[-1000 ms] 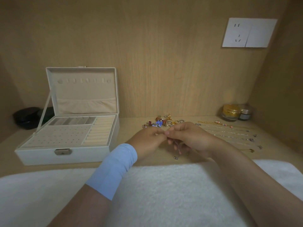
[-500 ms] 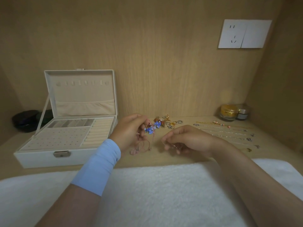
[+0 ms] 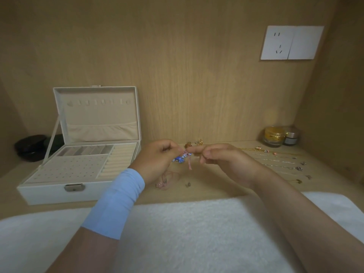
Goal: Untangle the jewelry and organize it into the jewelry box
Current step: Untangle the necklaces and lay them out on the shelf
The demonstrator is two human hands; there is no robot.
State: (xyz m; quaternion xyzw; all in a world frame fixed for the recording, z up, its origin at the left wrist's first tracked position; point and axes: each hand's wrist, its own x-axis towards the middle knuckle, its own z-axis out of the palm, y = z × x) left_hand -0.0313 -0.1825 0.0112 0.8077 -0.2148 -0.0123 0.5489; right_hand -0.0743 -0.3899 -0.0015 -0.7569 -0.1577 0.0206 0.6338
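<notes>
Both hands hover above the tabletop (image 3: 206, 194), pinching a pink cord with blue beads (image 3: 182, 159) between them: the left hand (image 3: 157, 160) grips the beaded end, the right hand (image 3: 222, 160) nips the cord beside it. The open jewelry box (image 3: 82, 166) sits to the left, and straightened chains (image 3: 275, 160) lie at right.

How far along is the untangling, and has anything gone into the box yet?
Done: several chains lie in separate straight rows on the right of the shelf. In hand: the left hand and right hand together hold a pink cord with blue beads. Left: a small pile behind the hands, and the open jewelry box shows no jewelry in it.
</notes>
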